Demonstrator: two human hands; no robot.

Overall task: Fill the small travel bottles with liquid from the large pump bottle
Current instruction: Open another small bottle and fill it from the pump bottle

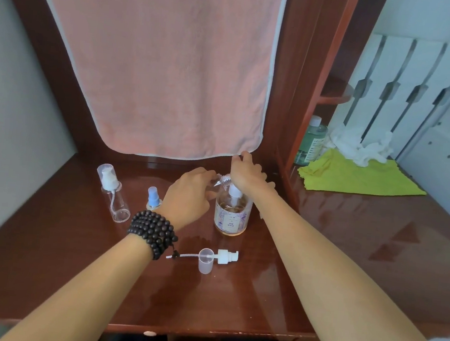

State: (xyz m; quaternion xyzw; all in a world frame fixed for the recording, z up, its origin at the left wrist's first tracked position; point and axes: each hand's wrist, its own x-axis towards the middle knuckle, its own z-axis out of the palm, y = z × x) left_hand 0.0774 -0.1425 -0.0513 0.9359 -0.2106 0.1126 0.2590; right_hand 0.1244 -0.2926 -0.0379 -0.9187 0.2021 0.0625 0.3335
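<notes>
Desk [77,266] — hands [191,192] meet over pump bottle [231,212].

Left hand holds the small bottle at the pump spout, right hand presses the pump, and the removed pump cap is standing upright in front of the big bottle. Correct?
Not quite: the head view shows the removed pump cap lying on its side on the desk, not upright. The left hand holding the small bottle and the right hand on the pump bottle are right.

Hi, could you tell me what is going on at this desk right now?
A person is decanting soap. The left hand holds a small clear bottle tilted with its mouth at the spout of the large pump bottle, while the right hand rests on the pump head. A removed pump top and cap lie in front. Two more small bottles stand to the left.
</notes>
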